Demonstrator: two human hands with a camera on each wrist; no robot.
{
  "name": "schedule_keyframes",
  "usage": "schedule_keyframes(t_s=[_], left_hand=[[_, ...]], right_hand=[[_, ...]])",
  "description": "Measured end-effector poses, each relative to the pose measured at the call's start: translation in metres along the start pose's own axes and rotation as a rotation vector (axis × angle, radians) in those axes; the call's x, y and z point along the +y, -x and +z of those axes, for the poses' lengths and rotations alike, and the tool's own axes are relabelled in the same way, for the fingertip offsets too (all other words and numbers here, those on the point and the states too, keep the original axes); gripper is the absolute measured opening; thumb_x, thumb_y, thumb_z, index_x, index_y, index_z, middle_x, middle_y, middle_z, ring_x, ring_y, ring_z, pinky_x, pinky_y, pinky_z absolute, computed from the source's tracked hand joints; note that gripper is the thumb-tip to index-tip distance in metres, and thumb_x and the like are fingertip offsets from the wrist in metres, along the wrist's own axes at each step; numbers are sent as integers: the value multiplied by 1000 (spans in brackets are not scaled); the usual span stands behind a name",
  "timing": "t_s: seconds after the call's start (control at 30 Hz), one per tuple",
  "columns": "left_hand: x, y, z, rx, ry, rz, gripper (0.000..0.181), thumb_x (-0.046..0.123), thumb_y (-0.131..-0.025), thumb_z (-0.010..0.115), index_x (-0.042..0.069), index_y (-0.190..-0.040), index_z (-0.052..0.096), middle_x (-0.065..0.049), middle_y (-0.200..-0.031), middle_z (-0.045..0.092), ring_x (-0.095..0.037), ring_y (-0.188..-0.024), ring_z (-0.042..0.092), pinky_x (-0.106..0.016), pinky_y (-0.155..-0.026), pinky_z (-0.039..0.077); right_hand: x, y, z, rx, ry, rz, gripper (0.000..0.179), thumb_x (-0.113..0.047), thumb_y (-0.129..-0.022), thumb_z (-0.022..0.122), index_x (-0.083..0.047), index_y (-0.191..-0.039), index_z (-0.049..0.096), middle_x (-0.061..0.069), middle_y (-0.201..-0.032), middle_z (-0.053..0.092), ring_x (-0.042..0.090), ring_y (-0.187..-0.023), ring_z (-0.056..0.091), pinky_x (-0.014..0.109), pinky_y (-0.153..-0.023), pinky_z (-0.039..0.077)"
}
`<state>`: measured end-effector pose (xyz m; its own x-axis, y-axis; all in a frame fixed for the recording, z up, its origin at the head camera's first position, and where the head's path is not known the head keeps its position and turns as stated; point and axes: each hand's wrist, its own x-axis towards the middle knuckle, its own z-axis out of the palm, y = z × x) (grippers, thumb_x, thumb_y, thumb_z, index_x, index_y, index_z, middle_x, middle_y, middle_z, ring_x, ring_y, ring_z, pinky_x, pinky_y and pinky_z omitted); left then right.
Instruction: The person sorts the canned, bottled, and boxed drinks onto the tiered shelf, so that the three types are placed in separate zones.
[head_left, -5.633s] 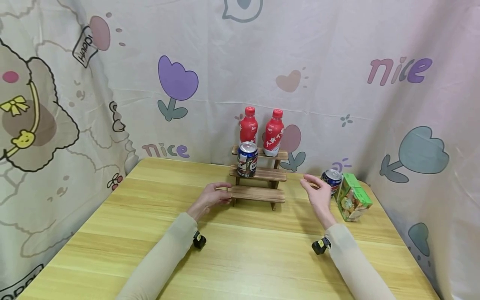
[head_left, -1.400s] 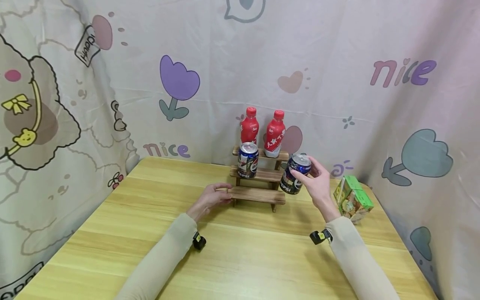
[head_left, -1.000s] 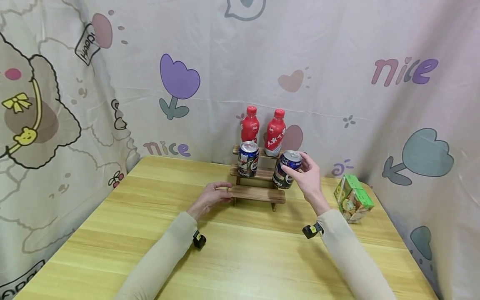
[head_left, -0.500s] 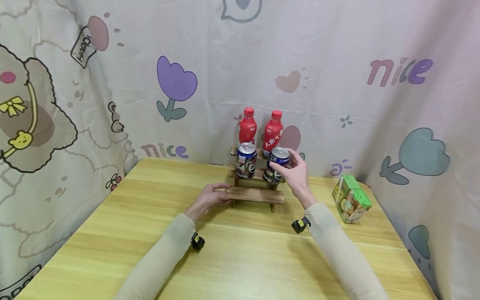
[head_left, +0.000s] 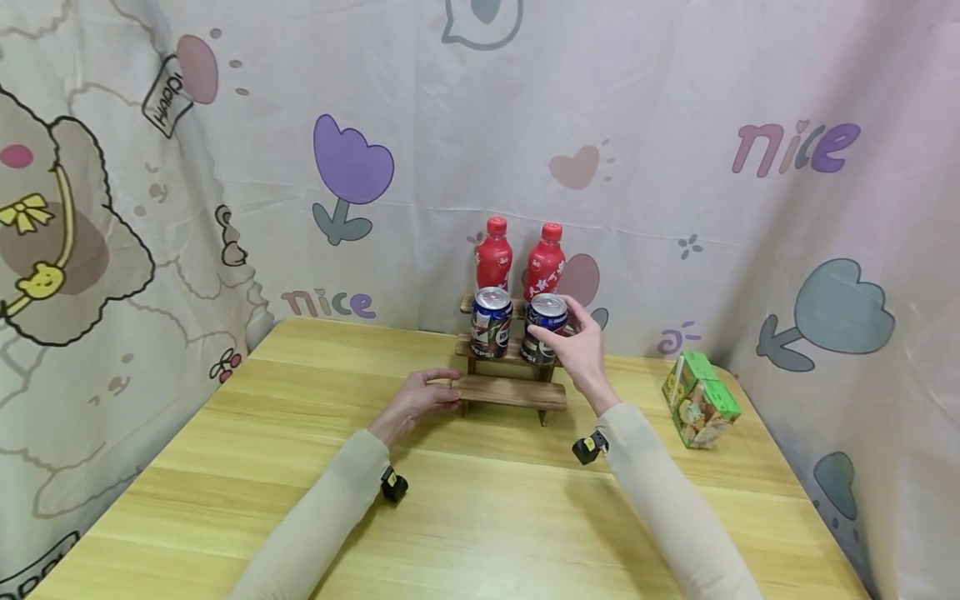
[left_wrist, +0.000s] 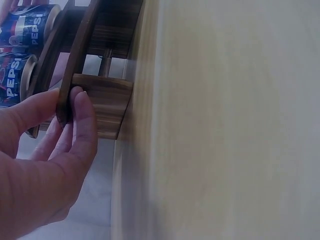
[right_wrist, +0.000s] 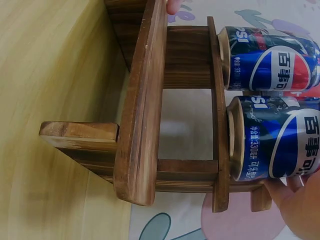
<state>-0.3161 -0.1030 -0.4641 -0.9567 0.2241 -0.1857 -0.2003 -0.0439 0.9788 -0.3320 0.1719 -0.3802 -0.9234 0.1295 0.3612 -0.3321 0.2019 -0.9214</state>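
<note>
A three-step wooden display stand (head_left: 510,391) is on the table. My left hand (head_left: 420,402) pinches the left end of its lowest step, thumb above and fingers below in the left wrist view. My right hand (head_left: 582,346) holds a Pepsi can (right_wrist: 280,135) upright at the right end of the middle step, thumb across its front. Its base is right at the step board in the right wrist view. A second Pepsi can (head_left: 491,325) stands just left of it. Behind them, two red bottles (head_left: 494,260) stand on the top step, their lower parts partly hidden.
A green drink carton pack (head_left: 701,402) stands on the table's right side, near the edge. Printed cloth (head_left: 450,125) hangs close behind and beside the wooden table (head_left: 480,517).
My right hand took the can from beside the carton pack and carried it left onto the middle step, next to the other can. The left hand has stayed on the lowest step.
</note>
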Motion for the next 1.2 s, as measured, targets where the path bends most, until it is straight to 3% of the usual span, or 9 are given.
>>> schedule_keyframes(t_s=[0.17,0.43,0.7,0.9,1.1,1.2], left_hand=[[0,0,-1,3,13,-5,44,-9,-89,62,-4,-132,55,-8,-97,64,-16,-79,69,-34,-86,61],[1,-1,-1,2,31,-25,45,-9,-88,62,-4,-132,54,-9,-98,66,-16,-76,69,-31,-82,61],[2,-1,0,3,36,-40,46,-10,-87,63,-4,-132,54,-10,-95,68,-17,-77,69,-31,-81,62],[3,-2,1,-3,33,-35,48,-9,-87,63,-4,-134,53,-11,-96,68,-17,-77,69,-32,-83,61],[1,-1,-1,-12,38,-23,48,-9,-87,64,-5,-133,53,-9,-94,68,-16,-76,69,-31,-81,62],[1,0,-1,-6,42,-22,48,-10,-87,64,-5,-133,53,-9,-94,69,-17,-76,69,-31,-80,62]], right_hand=[[1,-1,0,16,57,-30,71,-34,-70,89,-24,-134,60,6,-129,51,17,-118,50,31,-97,54],[3,-6,-2,-1,56,-74,71,-28,-72,89,-20,-136,59,8,-128,54,18,-115,52,29,-91,54],[3,-4,-1,-11,42,-69,70,-27,-75,87,-22,-138,56,10,-130,51,18,-112,51,19,-83,52],[4,-2,1,-3,21,-85,67,-22,-77,85,-20,-138,55,10,-127,50,15,-106,50,19,-79,51],[4,1,5,14,69,-84,67,-27,-79,84,-23,-138,54,8,-126,51,16,-105,51,14,-74,50],[1,2,5,14,71,-81,70,-26,-79,83,-22,-141,52,8,-128,51,18,-109,51,17,-78,51]])
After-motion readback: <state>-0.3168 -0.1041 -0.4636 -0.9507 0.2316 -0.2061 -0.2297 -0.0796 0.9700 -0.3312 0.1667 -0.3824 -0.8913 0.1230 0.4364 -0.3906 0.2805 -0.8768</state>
